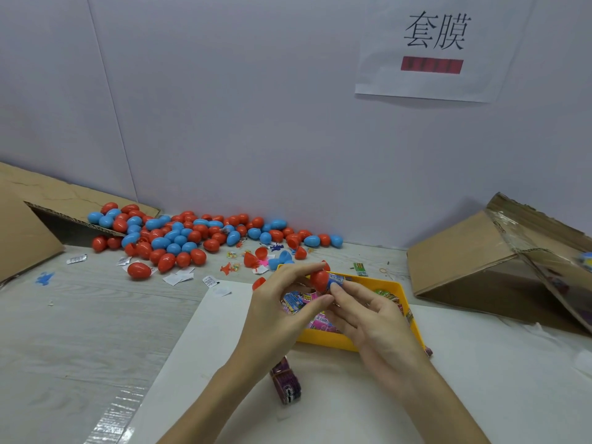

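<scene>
Head view only.

- Left hand: fingers curl over the top of the red egg, thumb underneath, clamped on it. The palm side faces away, so the exact contact isn't visible.
- Right hand: thumb and first finger are closed on the printed sleeve at the egg's right end. The other fingers lie loosely apart below. Can't tell how far the sleeve sits over the egg, as the fingertips cover the join.
- The egg is held in the air above the far-left part of the yellow tray, between both hands, clear of the surface.
- Both hands hide most of the tray's inside. Only some printed packets show, and their print is too blurred to read.
- A purple bundle lies on the white sheet just below the left wrist. It's partly hidden and I can't make out what it is.
- A pile of red and blue eggs sits against the back wall, spilling from the left cardboard box, which is cut off by the frame edge. Loose halves, paper slips and small toys lie in front of the pile.
- The right cardboard box is on its side, with its right part out of frame and its contents unclear.
- The paper sign on the wall has two characters over a red bar.
</scene>
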